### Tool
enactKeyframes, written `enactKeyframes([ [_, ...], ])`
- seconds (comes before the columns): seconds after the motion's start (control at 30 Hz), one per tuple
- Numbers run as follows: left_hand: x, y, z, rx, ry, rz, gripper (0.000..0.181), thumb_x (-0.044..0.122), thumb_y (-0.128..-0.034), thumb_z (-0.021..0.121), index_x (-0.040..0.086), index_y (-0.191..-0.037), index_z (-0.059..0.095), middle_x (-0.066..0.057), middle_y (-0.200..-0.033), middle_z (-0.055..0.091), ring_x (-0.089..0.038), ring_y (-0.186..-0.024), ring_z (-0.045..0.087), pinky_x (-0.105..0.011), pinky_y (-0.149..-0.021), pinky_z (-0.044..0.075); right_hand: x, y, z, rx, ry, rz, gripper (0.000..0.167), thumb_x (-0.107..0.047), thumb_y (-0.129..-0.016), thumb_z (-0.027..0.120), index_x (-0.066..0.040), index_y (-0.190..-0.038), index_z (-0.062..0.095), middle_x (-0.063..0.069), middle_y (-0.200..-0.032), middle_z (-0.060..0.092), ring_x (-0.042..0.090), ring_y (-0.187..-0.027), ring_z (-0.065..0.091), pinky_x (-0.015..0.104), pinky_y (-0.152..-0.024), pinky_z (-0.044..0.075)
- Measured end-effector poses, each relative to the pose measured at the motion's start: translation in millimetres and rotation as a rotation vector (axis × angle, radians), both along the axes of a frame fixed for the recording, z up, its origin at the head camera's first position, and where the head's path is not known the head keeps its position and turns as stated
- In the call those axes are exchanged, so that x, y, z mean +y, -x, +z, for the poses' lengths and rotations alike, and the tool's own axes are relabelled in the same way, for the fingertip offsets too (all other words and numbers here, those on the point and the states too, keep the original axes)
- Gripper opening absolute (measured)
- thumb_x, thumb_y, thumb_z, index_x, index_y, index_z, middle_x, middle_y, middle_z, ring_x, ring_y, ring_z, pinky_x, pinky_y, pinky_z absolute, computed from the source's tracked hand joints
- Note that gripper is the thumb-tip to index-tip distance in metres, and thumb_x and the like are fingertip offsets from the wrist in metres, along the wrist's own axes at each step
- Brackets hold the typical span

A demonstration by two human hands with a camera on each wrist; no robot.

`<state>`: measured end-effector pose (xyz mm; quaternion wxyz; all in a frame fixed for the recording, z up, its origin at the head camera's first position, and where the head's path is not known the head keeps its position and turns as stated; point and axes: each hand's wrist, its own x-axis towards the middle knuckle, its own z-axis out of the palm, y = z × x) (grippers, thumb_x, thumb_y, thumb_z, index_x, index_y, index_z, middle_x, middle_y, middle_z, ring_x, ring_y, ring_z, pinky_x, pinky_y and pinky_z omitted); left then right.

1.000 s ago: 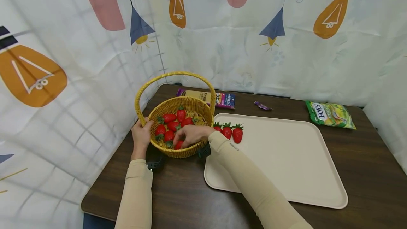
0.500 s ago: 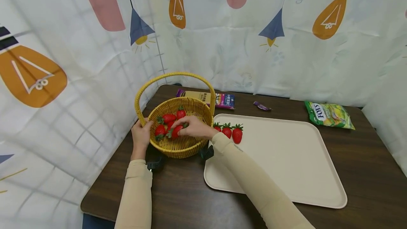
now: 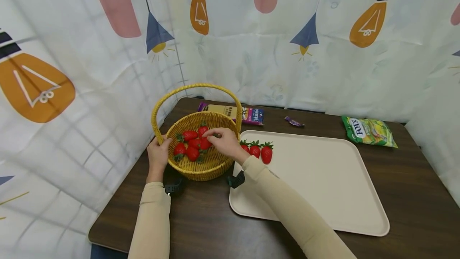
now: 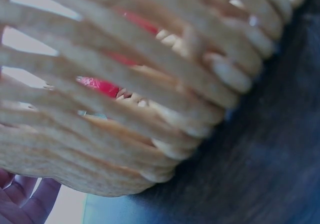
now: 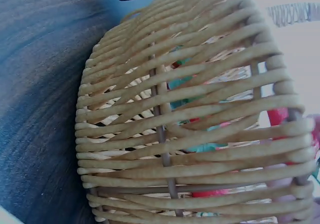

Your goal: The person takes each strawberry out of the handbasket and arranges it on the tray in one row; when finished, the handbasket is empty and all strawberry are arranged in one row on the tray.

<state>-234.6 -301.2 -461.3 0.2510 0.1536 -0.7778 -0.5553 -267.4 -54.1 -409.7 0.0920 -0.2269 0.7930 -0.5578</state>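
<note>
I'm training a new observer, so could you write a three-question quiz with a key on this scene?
1. What does the person's left hand grip?
A) the small purple wrapper
B) the yellow basket
C) the long purple-and-gold packet
2. True or false: the green packet lies off the tray.
3. In the head view, how many strawberries show on the tray, counting any partly hidden?

Key: 1. B; 2. True; 3. Three

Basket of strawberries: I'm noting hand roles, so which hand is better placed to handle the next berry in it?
Probably the right hand: it is over the strawberries and nearer the tray, while the left hand grips the basket at its rim.
</note>
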Motion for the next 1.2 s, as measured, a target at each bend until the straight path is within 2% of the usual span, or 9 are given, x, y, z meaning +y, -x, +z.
enactKeyframes([
  [0.07, -0.3, 0.3, 0.3, 0.002, 0.003, 0.002, 0.015, 0.018, -0.0921, 0.063, 0.003, -0.087, 0.064, -0.020, -0.084, 0.059, -0.009, -0.056, 0.044, -0.025, -0.056, 0.040, 2.7, -2.2, 0.7, 0.006, -0.018, -0.021, 0.017, -0.027, -0.093, 0.065, -0.021, -0.106, 0.074, -0.004, -0.105, 0.063, 0.015, -0.078, 0.053, 0.030, -0.066, 0.044],
  [0.13, -0.8, 0.6, 0.3, 0.000, 0.011, 0.005, 0.016, 0.018, -0.0923, 0.063, 0.002, -0.087, 0.063, -0.017, -0.080, 0.058, -0.010, -0.055, 0.042, -0.026, -0.056, 0.039, 5.0, -3.9, 0.4, 0.035, -0.036, -0.024, 0.018, -0.027, -0.092, 0.068, -0.020, -0.108, 0.074, -0.003, -0.118, 0.059, 0.016, -0.095, 0.054, 0.034, -0.077, 0.046],
  [0.2, -1.0, 0.9, 0.0, -0.004, 0.011, 0.006, 0.016, 0.018, -0.0924, 0.062, 0.004, -0.086, 0.062, -0.013, -0.075, 0.055, -0.011, -0.054, 0.040, -0.026, -0.055, 0.038, 7.3, -6.2, 1.0, 0.062, -0.043, -0.032, 0.020, -0.023, -0.090, 0.068, -0.019, -0.109, 0.074, -0.001, -0.119, 0.059, 0.016, -0.101, 0.051, 0.035, -0.080, 0.044],
  [0.33, -0.8, 1.2, -0.7, -0.013, 0.000, 0.005, 0.014, 0.018, -0.0925, 0.062, 0.006, -0.085, 0.061, -0.009, -0.072, 0.053, -0.012, -0.055, 0.039, -0.027, -0.054, 0.038, 13.5, -11.2, 1.0, 0.055, 0.003, -0.041, 0.026, -0.016, -0.088, 0.066, -0.019, -0.113, 0.073, -0.001, -0.121, 0.059, 0.016, -0.084, 0.053, 0.031, -0.069, 0.044],
  [0.47, -0.3, 2.6, -1.8, -0.015, -0.013, 0.006, 0.013, 0.018, -0.0926, 0.062, 0.007, -0.087, 0.063, -0.015, -0.081, 0.056, -0.013, -0.060, 0.043, -0.026, -0.059, 0.040, 22.8, -15.3, -0.3, 0.016, 0.098, -0.047, 0.030, -0.012, -0.088, 0.065, -0.020, -0.117, 0.070, 0.000, -0.122, 0.062, 0.017, -0.070, 0.051, 0.029, -0.060, 0.042],
  [0.7, 0.1, 3.0, 0.4, -0.012, -0.019, -0.003, 0.016, 0.020, -0.0920, 0.063, 0.005, -0.086, 0.061, -0.007, -0.072, 0.052, -0.013, -0.057, 0.041, -0.026, -0.056, 0.039, 47.6, -16.6, -6.7, -0.035, 0.225, -0.105, 0.029, -0.014, -0.091, 0.066, -0.014, -0.120, 0.068, 0.002, -0.118, 0.066, 0.016, -0.092, 0.067, 0.031, -0.075, 0.054],
  [0.8, -1.2, 2.7, 1.1, -0.017, -0.024, 0.003, 0.016, 0.020, -0.0917, 0.063, 0.005, -0.084, 0.061, -0.001, -0.068, 0.050, -0.013, -0.057, 0.041, -0.027, -0.056, 0.039, 59.3, -17.3, -9.7, -0.067, 0.298, -0.102, 0.026, -0.010, -0.093, 0.063, -0.009, -0.119, 0.068, 0.007, -0.120, 0.065, 0.021, -0.096, 0.068, 0.030, -0.076, 0.055],
  [0.87, -1.6, 2.4, 1.4, -0.018, -0.025, 0.007, 0.016, 0.019, -0.0915, 0.063, 0.005, -0.084, 0.061, -0.002, -0.069, 0.051, -0.013, -0.058, 0.041, -0.027, -0.058, 0.039, 67.4, -18.9, -10.9, -0.085, 0.325, -0.115, 0.025, -0.009, -0.093, 0.062, -0.006, -0.117, 0.068, 0.010, -0.121, 0.064, 0.022, -0.096, 0.068, 0.027, -0.069, 0.055],
  [1.2, -0.9, 3.2, -1.5, -0.001, -0.023, 0.010, 0.016, 0.017, -0.0905, 0.063, 0.002, -0.086, 0.064, -0.010, -0.076, 0.057, -0.012, -0.058, 0.043, -0.025, -0.057, 0.039, 108.7, -26.1, -22.1, -0.044, 0.217, -0.186, 0.022, -0.010, -0.094, 0.063, -0.003, -0.114, 0.068, 0.013, -0.124, 0.061, 0.025, -0.095, 0.066, 0.031, -0.076, 0.055],
])
